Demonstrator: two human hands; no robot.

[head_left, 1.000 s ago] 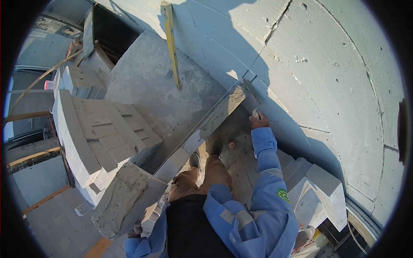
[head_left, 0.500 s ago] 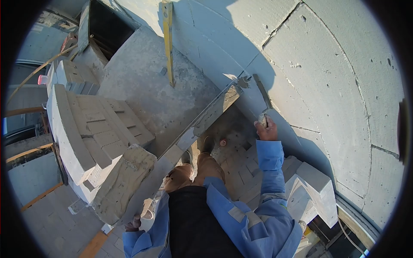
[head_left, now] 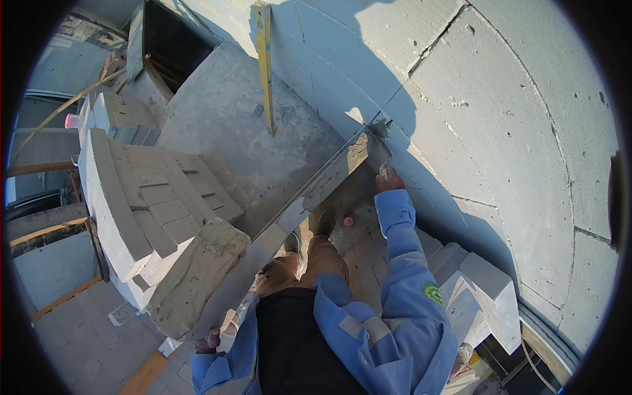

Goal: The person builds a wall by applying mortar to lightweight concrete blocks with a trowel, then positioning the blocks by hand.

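Note:
My right hand (head_left: 389, 180) is closed round the handle of a trowel (head_left: 378, 153). The trowel's flat grey blade lies against the far end of a narrow block wall (head_left: 266, 243), where this meets the large block wall (head_left: 487, 138). Wet-looking mortar (head_left: 353, 153) covers part of the narrow wall's top near the blade. At the lower left, my left hand (head_left: 209, 338) is curled at the near end of the narrow wall, beside a mortar-smeared block (head_left: 197, 276). What its fingers hold is hidden.
A yellow spirit level (head_left: 264, 72) leans upright against the large wall. Stacked pale blocks (head_left: 164, 191) stand at left, and more blocks (head_left: 487, 283) at lower right. A small round reddish object (head_left: 348, 221) lies on the floor near my boots (head_left: 324, 222).
My right hand has moved up and left with the trowel. Its blade has turned from edge-on beside the large wall to flat at the narrow wall's end. My left hand stays in place.

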